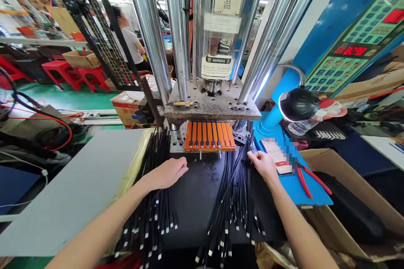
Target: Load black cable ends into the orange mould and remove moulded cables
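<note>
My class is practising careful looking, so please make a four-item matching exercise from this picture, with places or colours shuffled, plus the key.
Things:
1. Orange block
2. Pliers
3. Lamp
4. Right hand

Places and colours:
A. Red-handled
B. Beside the right cable bundle
C. Lower than the upper metal plate
D. Black-shaded

Pairs: 1-C; 2-A; 3-D; 4-B

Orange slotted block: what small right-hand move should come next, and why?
Probably the right hand should draw one cable from the right bundle of black cables toward the orange slotted block: its right grooves look bare while dark strips lie in the others, and the hand is at that bundle.
</note>
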`<state>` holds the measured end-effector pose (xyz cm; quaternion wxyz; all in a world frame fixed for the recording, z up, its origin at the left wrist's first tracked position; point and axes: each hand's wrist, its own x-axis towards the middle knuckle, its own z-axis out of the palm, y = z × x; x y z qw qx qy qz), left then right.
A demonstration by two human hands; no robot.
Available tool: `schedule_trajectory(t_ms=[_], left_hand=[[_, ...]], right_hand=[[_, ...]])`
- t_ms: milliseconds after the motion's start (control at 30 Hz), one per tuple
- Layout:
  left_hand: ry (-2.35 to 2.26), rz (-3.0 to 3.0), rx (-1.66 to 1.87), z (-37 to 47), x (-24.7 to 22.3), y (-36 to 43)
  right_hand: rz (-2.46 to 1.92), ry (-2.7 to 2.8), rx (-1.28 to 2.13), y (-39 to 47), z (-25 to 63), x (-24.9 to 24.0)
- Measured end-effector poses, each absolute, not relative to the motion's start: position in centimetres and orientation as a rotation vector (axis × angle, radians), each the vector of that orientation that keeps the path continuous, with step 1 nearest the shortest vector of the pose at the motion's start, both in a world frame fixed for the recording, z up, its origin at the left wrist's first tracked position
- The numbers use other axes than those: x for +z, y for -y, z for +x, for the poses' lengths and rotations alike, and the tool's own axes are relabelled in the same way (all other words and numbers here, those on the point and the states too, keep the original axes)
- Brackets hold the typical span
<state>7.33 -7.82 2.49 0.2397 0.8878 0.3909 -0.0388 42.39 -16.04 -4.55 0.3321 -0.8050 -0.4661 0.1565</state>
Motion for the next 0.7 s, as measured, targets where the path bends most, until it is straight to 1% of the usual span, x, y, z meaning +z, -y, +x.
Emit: schedule_trajectory(t_ms=[67,200,300,367,533,700], left_hand=[[-0.899,2.323,0.098,7.5,4.4,8.6],[-0.815,2.224,0.512,9.2,8.2,9.7],[-0.765,2.19,0.72,11.1,10.0,9.8],[-0.72,2.147,0.828,12.3,10.8,9.7],[-0.538,1.959,0.838,14.6,12.0,9.5],[-0.527,1.789,0.883,16.2,12.9,9.6]], right_hand=[[-1.91,1.195,0.455,16.8,41.5,-3.5],[-1.559,1.428,0.665,18.5,37.1,0.9],[-1.361,1.592,0.731,19.5,33.7,4.0],[-1.244,1.585,0.716,19.7,32.3,5.0],[-1.084,1.462,0.637,18.4,30.8,4.7],[-1.037,1.45,0.578,17.3,29.9,4.7]])
